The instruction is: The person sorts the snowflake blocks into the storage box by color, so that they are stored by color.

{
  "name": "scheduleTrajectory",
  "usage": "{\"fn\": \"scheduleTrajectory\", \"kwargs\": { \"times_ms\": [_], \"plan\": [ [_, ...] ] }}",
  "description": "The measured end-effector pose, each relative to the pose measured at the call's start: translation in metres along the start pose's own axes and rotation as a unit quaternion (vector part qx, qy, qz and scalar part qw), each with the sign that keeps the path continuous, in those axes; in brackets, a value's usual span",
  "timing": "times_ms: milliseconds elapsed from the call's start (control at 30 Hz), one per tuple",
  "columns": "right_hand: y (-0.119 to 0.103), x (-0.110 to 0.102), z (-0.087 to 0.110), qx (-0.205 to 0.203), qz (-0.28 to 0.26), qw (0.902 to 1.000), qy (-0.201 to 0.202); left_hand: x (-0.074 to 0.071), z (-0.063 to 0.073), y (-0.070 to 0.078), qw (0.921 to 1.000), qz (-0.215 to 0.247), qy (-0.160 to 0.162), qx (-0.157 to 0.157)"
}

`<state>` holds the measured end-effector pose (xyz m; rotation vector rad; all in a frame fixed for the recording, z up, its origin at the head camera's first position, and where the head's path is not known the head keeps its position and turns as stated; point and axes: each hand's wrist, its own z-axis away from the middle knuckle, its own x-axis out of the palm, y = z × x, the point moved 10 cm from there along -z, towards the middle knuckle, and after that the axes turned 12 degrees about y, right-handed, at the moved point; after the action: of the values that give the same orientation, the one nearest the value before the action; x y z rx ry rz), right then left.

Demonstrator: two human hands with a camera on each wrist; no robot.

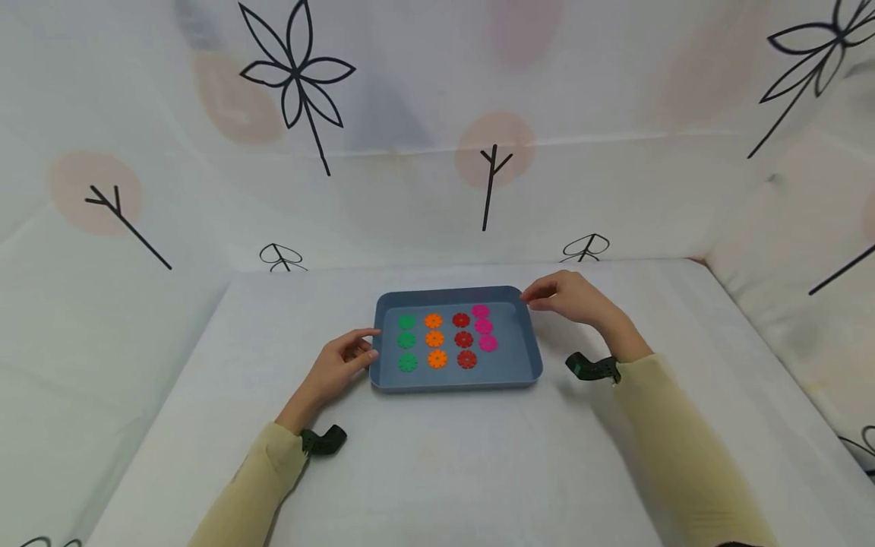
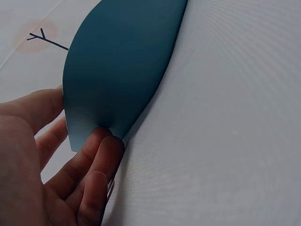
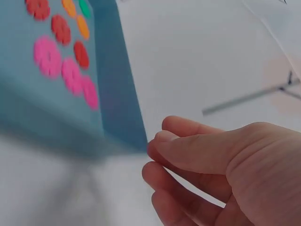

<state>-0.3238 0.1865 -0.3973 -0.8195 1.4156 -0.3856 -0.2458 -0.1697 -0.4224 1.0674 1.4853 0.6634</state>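
Note:
A blue-grey rectangular tray (image 1: 502,365) lies on the white-covered table. In it are four columns of flower-shaped discs, three per colour: green (image 1: 406,339), orange (image 1: 434,339), red (image 1: 463,339) and pink (image 1: 483,326). The pink ones sit closer together, near the right wall. My left hand (image 1: 342,358) grips the tray's left side; the left wrist view shows curled fingertips (image 2: 110,146) against its outer wall and the thumb at the rim. At the far right corner is my right hand (image 1: 567,295), its loosely bent fingers (image 3: 155,174) right at the corner's outside.
White cloth covers the table (image 1: 437,471). Behind it and at both sides hang white fabric walls (image 1: 383,205) printed with black plants and pale pink spots. Each wrist wears a dark strap with a small camera (image 1: 324,441).

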Motion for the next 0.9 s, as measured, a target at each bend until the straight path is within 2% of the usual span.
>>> {"fn": "scheduleTrajectory", "kwargs": {
  "times_ms": [433,567,700,900],
  "plan": [
    [0.094,-0.058,0.054,0.076,0.055,0.9953,0.024,-0.001,0.001,0.001,1.0,-0.008,0.004,-0.002],
    [0.117,-0.072,0.07,0.094,0.073,0.9928,0.019,0.0,0.001,0.0,0.9999,-0.008,0.005,-0.004],
    [0.136,-0.076,0.083,0.097,0.069,0.9929,0.002,0.0,0.0,-0.001,1.0,-0.006,0.005,-0.002],
    [0.159,-0.073,0.098,0.117,0.022,0.9929,-0.004,0.0,0.0,-0.001,0.9999,-0.014,0.004,0.0]
  ]
}}
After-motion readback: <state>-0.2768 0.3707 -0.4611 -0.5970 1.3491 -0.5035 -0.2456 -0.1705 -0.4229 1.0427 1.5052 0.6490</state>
